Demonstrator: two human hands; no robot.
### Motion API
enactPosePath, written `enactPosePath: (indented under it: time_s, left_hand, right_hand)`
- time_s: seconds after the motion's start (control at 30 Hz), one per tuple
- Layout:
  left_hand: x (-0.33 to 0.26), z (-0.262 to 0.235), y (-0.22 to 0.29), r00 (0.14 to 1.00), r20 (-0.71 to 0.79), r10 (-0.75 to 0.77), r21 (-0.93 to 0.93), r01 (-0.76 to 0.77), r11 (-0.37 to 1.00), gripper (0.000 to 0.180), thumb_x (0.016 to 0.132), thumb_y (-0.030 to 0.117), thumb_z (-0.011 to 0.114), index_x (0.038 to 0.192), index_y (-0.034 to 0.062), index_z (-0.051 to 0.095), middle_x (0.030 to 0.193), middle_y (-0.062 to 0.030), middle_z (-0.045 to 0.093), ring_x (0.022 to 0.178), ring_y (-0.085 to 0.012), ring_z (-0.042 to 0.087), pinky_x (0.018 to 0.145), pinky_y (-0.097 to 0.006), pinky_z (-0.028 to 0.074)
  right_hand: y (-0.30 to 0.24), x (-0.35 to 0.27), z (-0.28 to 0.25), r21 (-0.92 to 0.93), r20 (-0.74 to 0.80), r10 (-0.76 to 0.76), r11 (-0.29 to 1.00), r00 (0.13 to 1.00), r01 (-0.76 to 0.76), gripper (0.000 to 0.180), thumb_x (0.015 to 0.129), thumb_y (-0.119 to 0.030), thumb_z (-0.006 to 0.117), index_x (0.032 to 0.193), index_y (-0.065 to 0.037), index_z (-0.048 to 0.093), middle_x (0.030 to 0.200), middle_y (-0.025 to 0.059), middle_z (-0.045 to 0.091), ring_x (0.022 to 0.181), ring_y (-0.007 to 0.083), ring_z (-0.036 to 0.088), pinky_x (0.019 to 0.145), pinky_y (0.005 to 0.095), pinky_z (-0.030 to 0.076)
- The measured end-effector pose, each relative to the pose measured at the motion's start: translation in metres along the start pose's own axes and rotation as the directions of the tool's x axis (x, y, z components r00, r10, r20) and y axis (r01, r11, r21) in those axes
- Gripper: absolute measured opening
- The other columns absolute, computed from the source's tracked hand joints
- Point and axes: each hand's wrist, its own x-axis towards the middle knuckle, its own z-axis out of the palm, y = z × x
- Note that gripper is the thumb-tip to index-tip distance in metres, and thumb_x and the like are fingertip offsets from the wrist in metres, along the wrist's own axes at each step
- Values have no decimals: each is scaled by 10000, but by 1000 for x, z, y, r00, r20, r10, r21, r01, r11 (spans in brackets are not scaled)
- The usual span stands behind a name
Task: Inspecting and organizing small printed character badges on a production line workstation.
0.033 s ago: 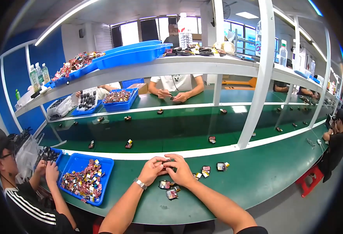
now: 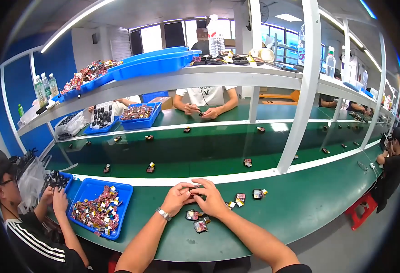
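Green bench [image 2: 300, 214]; hands [image 2: 195, 198] hiding small part [image 2: 193, 188]

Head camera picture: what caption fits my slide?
Both hands pinch a small part above a green table, blue tray alongside.

The small dark part [image 2: 194, 188] pinched between my left hand [image 2: 176, 199] and right hand [image 2: 210, 199] is mostly covered by my fingers, and I cannot tell its shape or how I grip it. The little pieces [image 2: 197, 220] lying on the worktop [image 2: 300, 204] below my wrists are too small to make out. The contents of the blue tray [image 2: 120, 200] blur into a reddish heap. My forearms are cut off by the lower edge. The person across the belt is hidden above the chest by the shelf [image 2: 200, 79].
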Motion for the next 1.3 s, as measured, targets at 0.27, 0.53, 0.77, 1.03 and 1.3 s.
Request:
enactPosePath:
  time_s: [0.27,0.53,0.77,1.03,1.3]
  left_hand:
    - [-3,-6,0,1000,-5,28,-92,-28,995,303,924,92,615,1197,41,493,1164,-126,619,1089,-224,617,943,-387,534]
    - [-1,6,3,1000,-25,-13,-49,12,999,288,964,95,541,1237,27,474,1177,-134,616,1082,-214,618,948,-372,535]
    - [-2,4,2,999,-43,-30,-8,30,1000,309,957,100,561,1249,44,476,1176,-120,612,1080,-213,617,938,-371,533]
    - [0,3,-1,998,-55,-39,-1,39,999,280,966,85,533,1237,38,481,1171,-111,616,1046,-200,626,920,-365,543]
    - [0,6,-1,997,-66,-32,38,34,999,253,970,62,508,1222,38,493,1142,-101,623,1034,-192,629,908,-362,549]
  right_hand:
    - [-3,-1,-4,-32,9,23,999,1000,-23,215,780,-41,657,990,-72,692,1243,105,565,1187,315,501,983,403,452]
    - [-4,7,-6,-137,-158,-174,979,972,153,168,741,-8,716,894,-72,690,978,69,606,920,236,607,708,320,550]
    - [-6,5,2,-314,-152,-174,942,973,120,164,727,-33,727,877,-95,698,866,42,620,840,223,612,660,335,535]
    - [-10,1,6,-407,-129,-161,909,978,96,167,741,-62,716,905,-79,690,896,44,623,826,231,618,667,347,540]
    - [-6,1,8,-452,-137,-166,888,977,87,137,754,-75,701,889,-80,683,896,44,635,825,231,631,664,349,548]
